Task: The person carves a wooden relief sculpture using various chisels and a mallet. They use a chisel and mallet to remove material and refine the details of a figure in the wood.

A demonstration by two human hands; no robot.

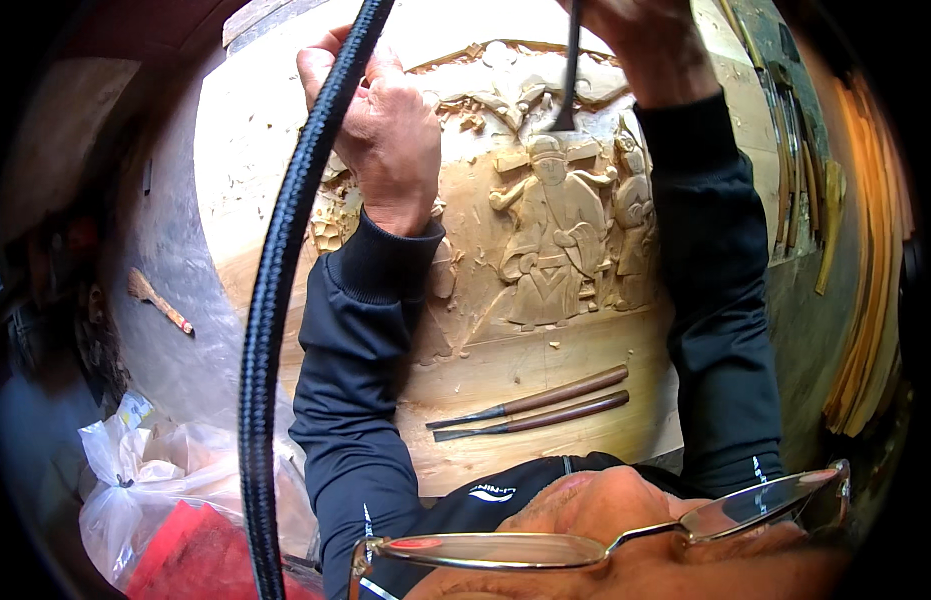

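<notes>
A round pale wooden panel (465, 365) lies before me, carved in relief with a robed figure (550, 235) in a hat and smaller figures beside it. At the top edge my right hand (660, 50) grips a flat chisel (570, 80); its dark flared blade is just above the figure's hat, and its upper end is out of view. My left hand (390, 145) is over the panel's upper left with its fingers curled closed; what they hold, if anything, is hidden. Two chisels (555, 395) with brown handles lie side by side on the panel's near part.
A black braided cable (295, 220) crosses the view in front of my left hand. Several carving tools (795, 160) lie at the right, beside long wooden strips (875, 270). On the left are a small brush (160, 300), a clear plastic bag (185, 465) and red cloth (200, 555).
</notes>
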